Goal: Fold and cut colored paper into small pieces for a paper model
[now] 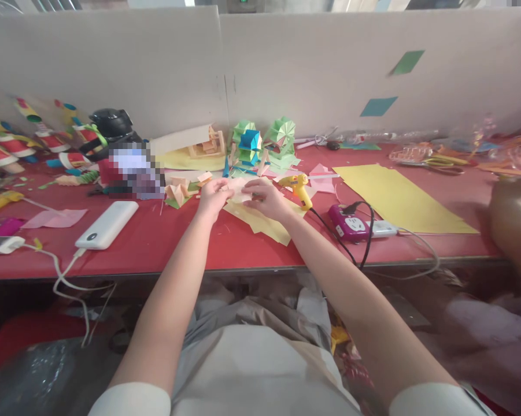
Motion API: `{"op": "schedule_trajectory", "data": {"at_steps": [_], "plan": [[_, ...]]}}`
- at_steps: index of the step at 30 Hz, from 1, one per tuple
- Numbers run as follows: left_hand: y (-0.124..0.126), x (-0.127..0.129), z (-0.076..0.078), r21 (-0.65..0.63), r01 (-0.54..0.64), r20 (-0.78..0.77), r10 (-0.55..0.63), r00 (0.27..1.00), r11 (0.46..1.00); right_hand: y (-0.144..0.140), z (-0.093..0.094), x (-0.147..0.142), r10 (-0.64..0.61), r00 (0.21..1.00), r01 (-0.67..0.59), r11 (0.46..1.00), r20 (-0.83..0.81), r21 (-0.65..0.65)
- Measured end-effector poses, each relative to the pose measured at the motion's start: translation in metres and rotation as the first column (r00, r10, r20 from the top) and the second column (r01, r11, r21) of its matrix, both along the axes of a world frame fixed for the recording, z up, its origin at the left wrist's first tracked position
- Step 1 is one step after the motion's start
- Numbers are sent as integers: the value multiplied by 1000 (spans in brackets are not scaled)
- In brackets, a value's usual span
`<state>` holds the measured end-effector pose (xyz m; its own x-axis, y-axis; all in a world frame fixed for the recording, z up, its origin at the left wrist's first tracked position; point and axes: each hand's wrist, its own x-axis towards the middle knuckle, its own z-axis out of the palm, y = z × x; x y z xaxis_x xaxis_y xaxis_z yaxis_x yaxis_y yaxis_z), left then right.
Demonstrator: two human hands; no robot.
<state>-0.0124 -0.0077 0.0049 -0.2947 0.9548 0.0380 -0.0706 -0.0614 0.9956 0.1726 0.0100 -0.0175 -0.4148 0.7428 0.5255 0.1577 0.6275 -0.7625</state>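
Both my hands rest on the red table (pixel 225 242), meeting over a small pale peach piece of paper (pixel 239 190). My left hand (pixel 213 196) pinches its left edge, and my right hand (pixel 266 199) presses on its right side. Under the hands lie several yellow paper sheets (pixel 264 224). Small folded peach paper pieces (pixel 180 190) sit just left of my left hand. A yellow glue gun (pixel 299 188) stands just right of my right hand.
A large yellow sheet (pixel 399 199) lies at the right, a purple power socket (pixel 351 224) with cables beside it. A white power bank (pixel 107 224) lies left. Green and blue folded paper models (pixel 262 141) stand at the back by a cardboard wall. Another person's arm (pixel 514 219) shows far right.
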Motion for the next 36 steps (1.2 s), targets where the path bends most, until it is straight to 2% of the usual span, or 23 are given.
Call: {"op": "schedule_trajectory", "data": {"at_steps": [5,10,14,16,21,23,27,29,32,36], "plan": [[-4,3,7,-58,-36,61,39,997,998,-3,2,0,-8,999,5,998,46,59],[-7,3,10,-80,92,118,-82,990,993,-1,3,0,-106,993,109,992,-55,66],[-8,1,7,-103,146,14,-145,989,984,4,3,0,-254,957,250,967,-141,-46],[-9,1,6,-82,189,6,-189,982,979,5,5,0,-294,941,275,953,-164,-130],[-11,2,6,-26,248,53,-246,968,968,4,11,-3,-238,933,147,937,-269,-317],[-11,1,7,-21,235,82,-232,969,972,2,14,-4,-207,930,82,923,-304,-376],[-9,1,7,-31,180,130,-175,976,983,-2,19,-2,-211,911,35,895,-354,-444],[-9,1,7,-37,187,135,-181,974,982,-4,20,-2,-199,917,31,899,-345,-436],[-12,4,9,-56,233,127,-224,966,971,-8,19,-2,-120,958,25,939,-261,-343],[-17,6,11,-71,371,82,-365,927,926,-8,13,-3,-56,976,-4,960,-210,-279]]}}
